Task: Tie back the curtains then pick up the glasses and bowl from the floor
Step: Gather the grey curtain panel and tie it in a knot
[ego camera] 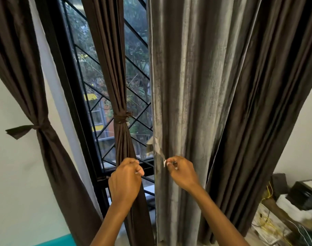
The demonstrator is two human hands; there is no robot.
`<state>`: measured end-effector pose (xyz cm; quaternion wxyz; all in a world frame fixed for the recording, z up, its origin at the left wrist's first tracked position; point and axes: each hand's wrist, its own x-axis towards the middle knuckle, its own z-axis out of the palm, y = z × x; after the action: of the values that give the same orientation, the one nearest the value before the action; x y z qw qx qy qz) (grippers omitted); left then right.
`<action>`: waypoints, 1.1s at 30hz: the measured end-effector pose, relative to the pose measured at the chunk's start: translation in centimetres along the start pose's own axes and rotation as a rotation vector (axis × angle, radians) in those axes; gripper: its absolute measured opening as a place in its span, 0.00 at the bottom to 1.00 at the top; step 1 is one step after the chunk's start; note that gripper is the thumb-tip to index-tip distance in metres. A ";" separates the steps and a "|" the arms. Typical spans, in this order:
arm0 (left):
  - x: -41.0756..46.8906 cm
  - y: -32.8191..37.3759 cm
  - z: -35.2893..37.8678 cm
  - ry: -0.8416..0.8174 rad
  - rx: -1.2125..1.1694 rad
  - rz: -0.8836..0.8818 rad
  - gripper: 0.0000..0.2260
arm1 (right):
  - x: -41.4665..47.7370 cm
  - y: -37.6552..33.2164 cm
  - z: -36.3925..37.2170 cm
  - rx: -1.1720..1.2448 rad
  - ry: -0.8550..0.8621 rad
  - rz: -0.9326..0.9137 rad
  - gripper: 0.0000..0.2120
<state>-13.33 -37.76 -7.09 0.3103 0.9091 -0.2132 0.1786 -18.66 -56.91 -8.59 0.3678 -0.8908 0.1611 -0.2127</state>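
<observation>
Pinched between the thumb and fingertips of the right hand (pixel 181 172) is the frayed end of a pale tie strip (pixel 159 150), which runs up and left to the edge of the grey curtain (pixel 187 86). The left hand (pixel 125 180) is curled into a loose fist just in front of the lower part of the middle brown curtain (pixel 122 86). From where I stand I cannot tell whether it holds cloth, another end of a tie, or nothing at all.

Two panels look done. The far-left brown curtain (pixel 18 68) is cinched with a knotted band, and the middle one is bound tight in front of the black window frame (pixel 71 96). The grey curtain and the dark brown curtain (pixel 258 103) beside it on the right hang loose, so I judge the tying to be roughly half through, with the grey panel the one in hand.

The next move, I'd guess, calls for gathering those grey folds into a bunch and passing the strip round them. Both hands will be needed for the knot. The strip looks short and worn, so a gentle pull seems wise.

Neither the glasses nor the bowl is in sight. Hardly any floor shows, only a heap of cables and papers (pixel 268 226) low on the right.
</observation>
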 end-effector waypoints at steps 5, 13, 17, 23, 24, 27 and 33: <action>1.7 -1.3 1.6 0.016 -0.062 -0.019 0.15 | 3.6 -1.0 1.0 -0.029 0.042 0.026 0.12; 3.9 -3.0 4.0 -0.026 -0.171 -0.015 0.15 | 10.5 -1.9 3.9 -0.106 0.044 0.039 0.17; 4.8 -3.5 4.6 -0.039 -0.286 0.004 0.08 | 11.8 -2.4 5.5 -0.098 0.043 -0.007 0.07; 6.8 -4.4 5.7 -0.005 -0.409 -0.008 0.12 | 10.7 -1.9 7.2 -0.058 0.126 -0.107 0.10; 7.0 -4.2 6.0 -0.010 -0.431 -0.018 0.12 | 10.3 -1.6 7.4 -0.046 0.142 -0.127 0.11; 7.5 -3.0 6.9 -0.043 -0.454 -0.071 0.14 | 9.5 -0.7 7.7 -0.004 0.147 -0.171 0.08; 7.3 0.8 7.6 -0.035 -0.436 -0.107 0.13 | 7.6 0.7 6.6 0.061 0.159 -0.276 0.09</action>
<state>-6.08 -45.24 -8.98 0.5048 0.8334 -0.2034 0.0957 -8.97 -56.90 -11.37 0.3482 -0.8732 0.0594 -0.3358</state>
